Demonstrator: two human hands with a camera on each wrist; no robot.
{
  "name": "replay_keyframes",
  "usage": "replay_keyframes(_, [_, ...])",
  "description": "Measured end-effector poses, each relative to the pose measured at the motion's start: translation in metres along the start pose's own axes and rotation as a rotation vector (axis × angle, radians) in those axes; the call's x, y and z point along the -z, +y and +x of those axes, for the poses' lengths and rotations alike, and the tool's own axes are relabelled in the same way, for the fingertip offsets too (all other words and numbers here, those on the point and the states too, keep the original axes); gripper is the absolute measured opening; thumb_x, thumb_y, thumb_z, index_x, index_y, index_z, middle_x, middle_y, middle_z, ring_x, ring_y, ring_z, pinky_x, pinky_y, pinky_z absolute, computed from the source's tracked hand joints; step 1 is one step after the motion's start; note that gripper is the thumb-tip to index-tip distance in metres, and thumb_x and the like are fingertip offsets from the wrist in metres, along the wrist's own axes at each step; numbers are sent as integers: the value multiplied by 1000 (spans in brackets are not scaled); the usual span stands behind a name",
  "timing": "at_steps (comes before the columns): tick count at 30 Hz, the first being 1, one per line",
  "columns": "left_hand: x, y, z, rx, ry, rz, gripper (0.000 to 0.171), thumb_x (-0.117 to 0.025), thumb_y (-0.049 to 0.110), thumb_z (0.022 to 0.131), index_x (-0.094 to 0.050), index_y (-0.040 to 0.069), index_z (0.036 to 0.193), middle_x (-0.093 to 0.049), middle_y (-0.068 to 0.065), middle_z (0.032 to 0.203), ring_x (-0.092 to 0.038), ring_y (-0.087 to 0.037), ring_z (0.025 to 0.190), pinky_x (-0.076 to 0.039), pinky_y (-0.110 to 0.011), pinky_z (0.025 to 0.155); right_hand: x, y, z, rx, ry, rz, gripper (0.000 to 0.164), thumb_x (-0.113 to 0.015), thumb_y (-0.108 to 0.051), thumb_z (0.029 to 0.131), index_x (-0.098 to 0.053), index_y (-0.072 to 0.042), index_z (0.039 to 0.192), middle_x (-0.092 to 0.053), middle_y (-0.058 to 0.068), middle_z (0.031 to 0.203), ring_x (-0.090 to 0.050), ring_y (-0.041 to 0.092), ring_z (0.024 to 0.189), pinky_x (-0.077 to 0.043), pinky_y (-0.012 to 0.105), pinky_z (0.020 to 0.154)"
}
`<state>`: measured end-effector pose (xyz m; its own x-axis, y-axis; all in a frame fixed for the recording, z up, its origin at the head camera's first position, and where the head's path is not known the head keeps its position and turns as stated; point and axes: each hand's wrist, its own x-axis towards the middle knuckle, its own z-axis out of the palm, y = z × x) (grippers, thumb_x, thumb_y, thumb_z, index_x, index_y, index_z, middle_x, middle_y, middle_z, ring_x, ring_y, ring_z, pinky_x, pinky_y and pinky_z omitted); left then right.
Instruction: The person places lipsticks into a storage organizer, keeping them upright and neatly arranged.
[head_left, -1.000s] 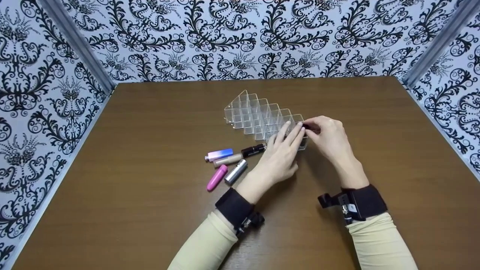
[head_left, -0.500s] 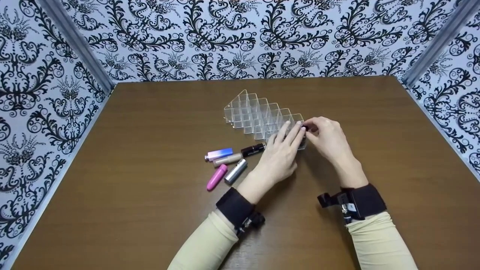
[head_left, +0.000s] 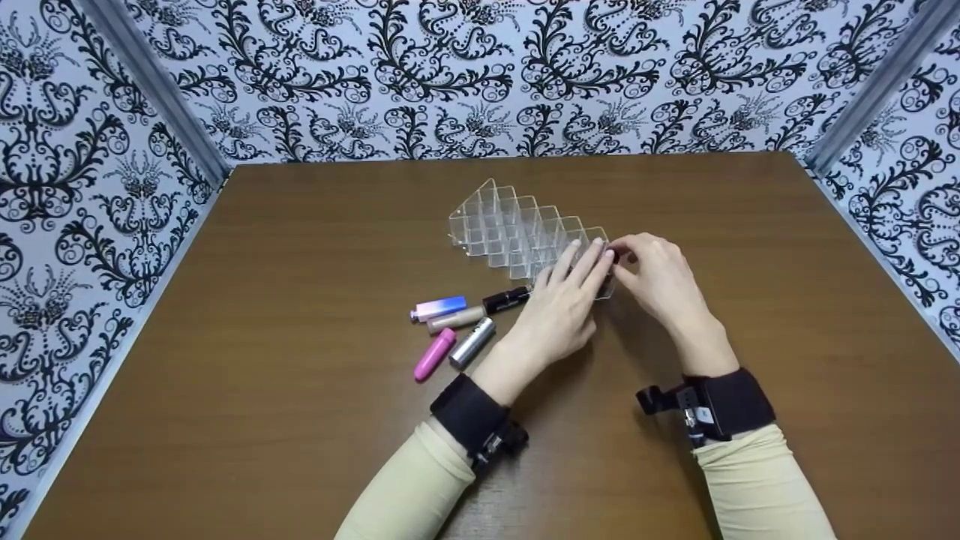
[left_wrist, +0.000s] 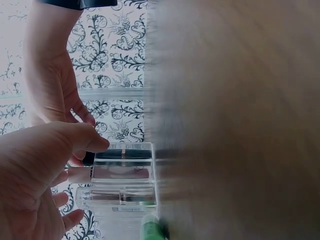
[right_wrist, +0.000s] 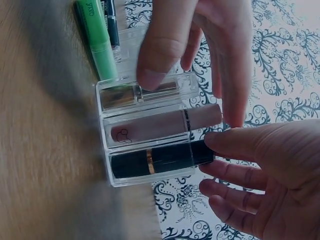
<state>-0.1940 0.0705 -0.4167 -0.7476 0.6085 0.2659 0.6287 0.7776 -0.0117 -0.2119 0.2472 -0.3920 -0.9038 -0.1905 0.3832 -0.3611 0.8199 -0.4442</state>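
A clear plastic lipstick organizer (head_left: pixel 499 221) with stepped compartments stands on the table. At its right end, my right hand (head_left: pixel 660 281) pinches the top of a black lipstick (right_wrist: pixel 172 159) with a gold band. The lipstick stands in the end compartment, as the right wrist view shows. Beside it a dusty-pink tube (right_wrist: pixel 160 125) fills the neighbouring compartment, its cap rising above the wall. Another tube with a clear case (right_wrist: pixel 118 96) occupies the compartment after that. My left hand (head_left: pixel 559 315) lies over the organizer's near right part, fingers stretched out, and hides several compartments.
Left of my left hand lie a blue-and-pink tube (head_left: pixel 439 309), a beige tube with a black cap (head_left: pixel 457 320), a silver tube (head_left: pixel 472 343) and a bright pink tube (head_left: pixel 434 355). A green tube (right_wrist: pixel 95 35) lies near the organizer. Patterned walls (head_left: pixel 480 82) border the table.
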Motion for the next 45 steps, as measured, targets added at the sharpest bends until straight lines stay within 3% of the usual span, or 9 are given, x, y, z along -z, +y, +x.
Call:
replay_keyframes(5, [10,-10,0,32,62,-120,83,-69,21,89,-28,9,160,-24,-11,166,-24,-31,151,-38,-48,113,5,-8,-1,13,26,17,23,-72,-2,90,-70,6,111,-69,24,106,-62,43,97,-46,55,88])
replay_keyframes(8, [16,-20,0,61,127,-190,77,-69,17,89,-36,7,157,-36,-14,160,-34,-32,146,-38,-46,113,8,-15,-1,16,52,40,21,-71,-2,90,-70,5,110,-69,23,105,-62,41,97,-46,54,88])
replay_keyframes(12, [25,-33,-3,102,215,-279,61,-70,13,88,-50,4,145,-59,-14,137,-55,-30,126,-44,-38,107,8,-23,0,48,89,71,18,-71,0,90,-71,5,107,-71,21,100,-65,39,92,-49,51,84])
replay_keyframes(15, [29,-40,-7,149,226,-348,44,-70,12,90,-58,4,132,-67,-11,116,-64,-27,107,-51,-37,94,4,-29,1,99,86,87,16,-72,1,89,-71,5,105,-72,19,96,-67,35,85,-52,48,78])
replay_keyframes(20, [31,-45,-13,227,138,-388,22,-67,7,90,-65,3,111,-71,-11,100,-70,-30,89,-56,-43,77,-7,-37,0,215,-69,121,16,-73,3,88,-72,5,105,-73,17,95,-70,30,81,-58,45,75])
replay_keyframes(25, [28,-44,-16,283,-47,-306,16,-72,10,90,-67,-1,99,-72,-19,96,-72,-35,88,-58,-46,74,-24,-40,-3,286,-304,100,18,-71,4,89,-71,4,107,-73,16,96,-70,30,86,-58,44,80])
replay_keyframes(28, [25,-44,-16,305,-124,-246,19,-76,15,89,-70,-2,94,-72,-19,94,-73,-34,88,-59,-44,73,-35,-41,-5,308,-388,74,18,-70,7,87,-70,3,105,-72,16,97,-70,31,89,-57,45,82])
replay_keyframes(37, [19,-44,-14,320,-232,-211,15,-72,10,87,-73,-3,94,-73,-19,96,-73,-34,90,-59,-44,77,-55,-43,-12,359,-371,-11,12,-66,9,83,-65,1,93,-67,13,85,-67,31,85,-55,46,76])
replay_keyframes(45, [14,-45,-14,337,-261,-240,15,-73,10,85,-72,-2,93,-73,-19,96,-72,-35,90,-59,-44,77,-56,-47,-14,389,-362,9,12,-60,12,85,-64,1,87,-64,11,80,-66,30,80,-55,45,71])
